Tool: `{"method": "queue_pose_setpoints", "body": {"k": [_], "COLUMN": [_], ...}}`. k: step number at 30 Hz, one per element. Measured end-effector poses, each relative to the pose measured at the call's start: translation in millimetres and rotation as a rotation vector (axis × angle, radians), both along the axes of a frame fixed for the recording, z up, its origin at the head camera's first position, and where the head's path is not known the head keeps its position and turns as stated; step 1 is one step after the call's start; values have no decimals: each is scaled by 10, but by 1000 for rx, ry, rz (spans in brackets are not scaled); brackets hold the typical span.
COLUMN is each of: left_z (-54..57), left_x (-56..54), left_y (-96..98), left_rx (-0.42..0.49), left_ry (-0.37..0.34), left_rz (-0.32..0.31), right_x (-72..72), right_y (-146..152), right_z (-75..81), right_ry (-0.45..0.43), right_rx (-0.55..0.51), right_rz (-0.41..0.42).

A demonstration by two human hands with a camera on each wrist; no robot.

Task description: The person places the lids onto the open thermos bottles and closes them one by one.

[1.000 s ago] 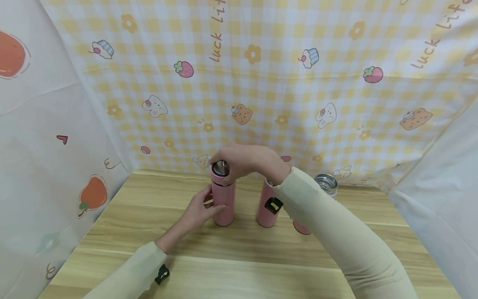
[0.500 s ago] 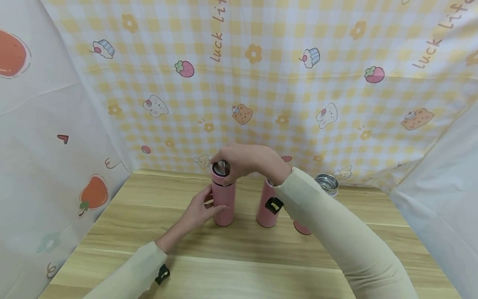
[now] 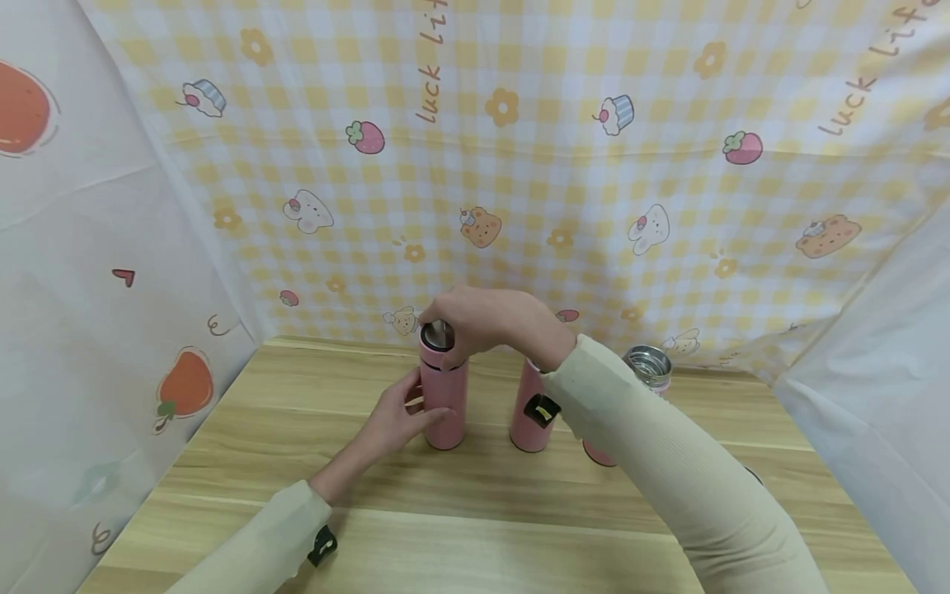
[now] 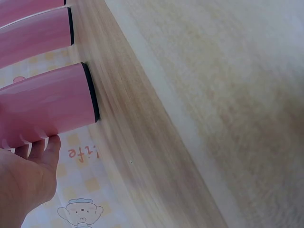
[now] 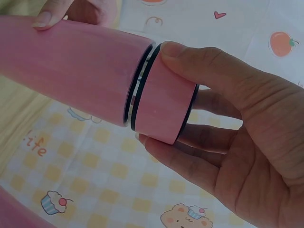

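Two hands at work: left hand [image 3: 401, 417] steadying pink flask [image 3: 444, 404], right hand [image 3: 490, 318] fingers [image 5: 190, 64] gripping lid [image 5: 164, 102]; likely needs more twisting.

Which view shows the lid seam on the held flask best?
Right wrist: the lid fills the frame, gap to the flask clear. Head view shows only its top under the right hand. Left wrist misses it.
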State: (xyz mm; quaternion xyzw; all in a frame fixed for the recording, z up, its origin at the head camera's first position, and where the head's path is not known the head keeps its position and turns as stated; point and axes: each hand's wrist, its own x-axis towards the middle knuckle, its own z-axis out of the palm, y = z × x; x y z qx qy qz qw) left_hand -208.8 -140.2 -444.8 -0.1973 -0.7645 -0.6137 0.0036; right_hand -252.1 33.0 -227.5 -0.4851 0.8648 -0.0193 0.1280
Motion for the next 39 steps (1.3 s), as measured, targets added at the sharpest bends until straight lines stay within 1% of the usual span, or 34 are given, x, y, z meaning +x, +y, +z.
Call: {"method": "queue_pose_setpoints", "body": {"k": [7,13,17,22,30,32,35,39], "left_z": [14,11,1,1,14,14,11,6], "left_x": [8,9,1,-10,0,0,-2,-7], "left_y": [0,0,-5,-8,1,0,-3,-2], "left_rx": [4,9,11,8,-7,-12,-10,-1], "left_ry": [2,7,6,2,28,25,21,15], "left_rz": [-6,-11,-14,-12,-2,4,1,-2], "right_x": [19,22,18,-7,-48,-57,-72,-74], "right_y": [-12,-29,-24,40,205,230,239,233], "right_z": [10,8,2,-6,38,26,-4,-31], "right_ry": [11,32,27,-9,-103,-109,-97,-76], "right_rx": [16,28,18,-26,-105,-118,-127,-130], "right_rz": [-29,-30,-30,-27,83,100,128,138]}}
